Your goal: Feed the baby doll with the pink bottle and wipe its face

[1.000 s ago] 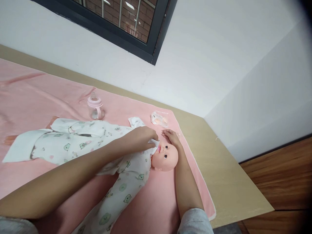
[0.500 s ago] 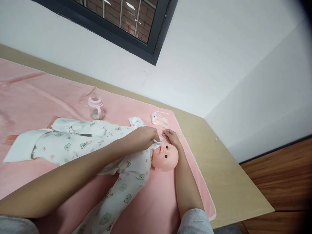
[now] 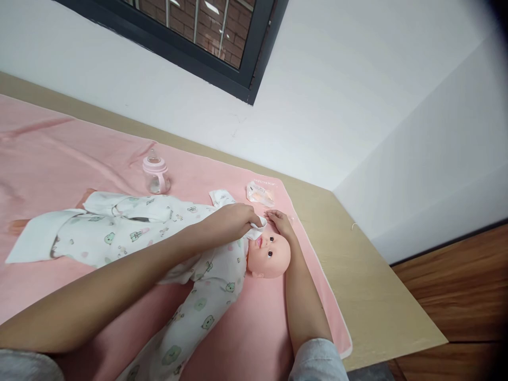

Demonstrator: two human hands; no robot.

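Observation:
A baby doll [image 3: 270,256] lies on its back on a pink blanket [image 3: 238,338], its bald head toward the right. It wears white pyjamas [image 3: 206,288] printed with green animals. My left hand [image 3: 238,218] reaches across the doll's chest, fingers closed on a small white cloth [image 3: 260,228] by its mouth and cheek. Around the top of the head curves my right arm, and my right hand [image 3: 279,222] rests beside the far side of the head. Its fingers are stretched out and hold nothing.
A pink-topped baby bottle [image 3: 156,172] stands on the blanket beyond the doll's legs. Near the blanket's far corner lies a clear plastic packet [image 3: 260,193]. Beneath is a wooden tabletop [image 3: 357,275] against a white wall [image 3: 317,95], with a dark-framed window [image 3: 254,58] above.
Both hands keep nearly the same place. The left hand and the white cloth have shifted very slightly at the doll's cheek.

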